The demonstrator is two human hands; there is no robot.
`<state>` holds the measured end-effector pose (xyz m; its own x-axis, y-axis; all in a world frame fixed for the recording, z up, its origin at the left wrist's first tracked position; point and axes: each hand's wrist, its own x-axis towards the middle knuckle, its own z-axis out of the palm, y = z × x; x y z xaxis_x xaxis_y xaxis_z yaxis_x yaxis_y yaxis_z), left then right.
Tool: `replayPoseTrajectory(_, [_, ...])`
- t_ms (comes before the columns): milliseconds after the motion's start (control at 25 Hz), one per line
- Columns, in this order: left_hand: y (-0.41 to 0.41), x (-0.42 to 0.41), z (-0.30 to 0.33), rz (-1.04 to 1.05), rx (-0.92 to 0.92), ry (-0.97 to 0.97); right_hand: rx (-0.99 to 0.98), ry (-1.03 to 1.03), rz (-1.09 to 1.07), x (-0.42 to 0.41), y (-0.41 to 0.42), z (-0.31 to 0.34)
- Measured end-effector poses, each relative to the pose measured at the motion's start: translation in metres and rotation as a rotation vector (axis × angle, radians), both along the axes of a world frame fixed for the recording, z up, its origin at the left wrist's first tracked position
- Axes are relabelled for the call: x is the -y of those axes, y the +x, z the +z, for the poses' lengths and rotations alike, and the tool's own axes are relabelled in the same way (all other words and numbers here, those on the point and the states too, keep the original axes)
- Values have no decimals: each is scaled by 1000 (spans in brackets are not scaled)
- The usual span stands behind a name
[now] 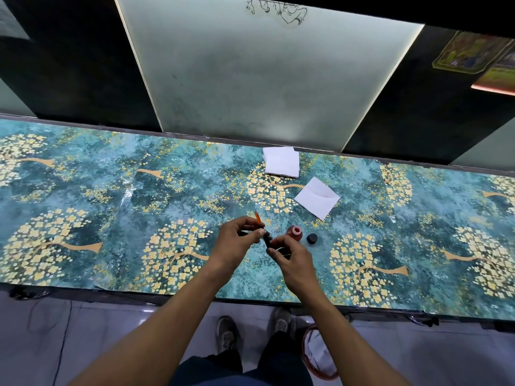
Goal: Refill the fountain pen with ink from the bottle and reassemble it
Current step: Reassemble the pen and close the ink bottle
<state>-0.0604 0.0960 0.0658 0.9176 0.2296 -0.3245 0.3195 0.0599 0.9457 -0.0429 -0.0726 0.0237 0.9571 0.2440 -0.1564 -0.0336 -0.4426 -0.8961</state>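
Pen in both hands, just left of the open ink bottle.
Left hand pinches the orange-tipped pen section; right hand grips the black barrel (cap just right of the bottle).

floral table, white paper stack, lined bin

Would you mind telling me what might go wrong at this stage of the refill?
The ink bottle stands uncapped beside the right hand, its cap lying apart, so a knock could spill red ink. The left hand grips pen parts over bare tablecloth, not the tissues, so drips may stain.
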Motion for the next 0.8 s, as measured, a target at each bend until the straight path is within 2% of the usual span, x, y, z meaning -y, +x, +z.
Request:
replayPoseTrajectory(360, [-6, -1, -16, -87, 3, -19, -35, 126, 21, -10, 3, -3])
replayPoseTrajectory(640, [-8, -10, -27, -32, 132, 344, -89, 100, 25, -15, 13, -10])
replayPoseTrajectory(800, [-7, -14, -32, -4, 145, 321, -109, 53, -3, -15, 21, -20])
